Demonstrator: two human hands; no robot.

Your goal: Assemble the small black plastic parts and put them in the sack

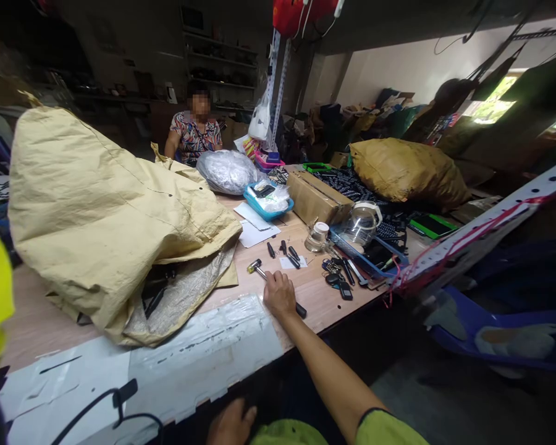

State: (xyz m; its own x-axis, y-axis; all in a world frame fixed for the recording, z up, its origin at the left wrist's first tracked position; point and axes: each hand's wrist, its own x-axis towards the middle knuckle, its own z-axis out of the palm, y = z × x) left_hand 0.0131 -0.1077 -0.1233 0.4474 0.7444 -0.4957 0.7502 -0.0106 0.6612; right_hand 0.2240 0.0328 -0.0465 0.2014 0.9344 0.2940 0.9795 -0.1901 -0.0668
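Biggest thing on your long wooden worktable [315, 290] is the crumpled pale-yellow woven sack [106, 210], slumped over the left half w/ dark parts spilling from its open mouth. Across the table sits a brown stuffed sack [408, 170] on dark patterned cloth, next to a long brown cardboard box [317, 198]. A silvery plastic bag [227, 171] lies in front of another person in a patterned shirt [193, 133], seated at the far end; their hands aren't visible.

Your right hand [279, 295] is palm-down on the small hammer w/ brass-coloured head and black grip [264, 272]. It lies flat on the wood just right of the yellow sack's mouth, head pointing away from you, grip end poking out beyond your hand near the table edge. Fingers curl over the handle, but can't tell whether they've closed round it or just rest on top. Judgement: take it toward the black grip end, not mid-shaft, and lift clear of the small black screwdrivers [290, 253] just beyond.

Your left hand [231, 423] is down below the table edge, loosely curled, holding nothing I can see.

Smaller bits: blue plastic tray [269, 201], clear glass jug [364, 222], bunch of keys [336, 275].

Room: dim, cluttered workshop, shelves at back, window far right.
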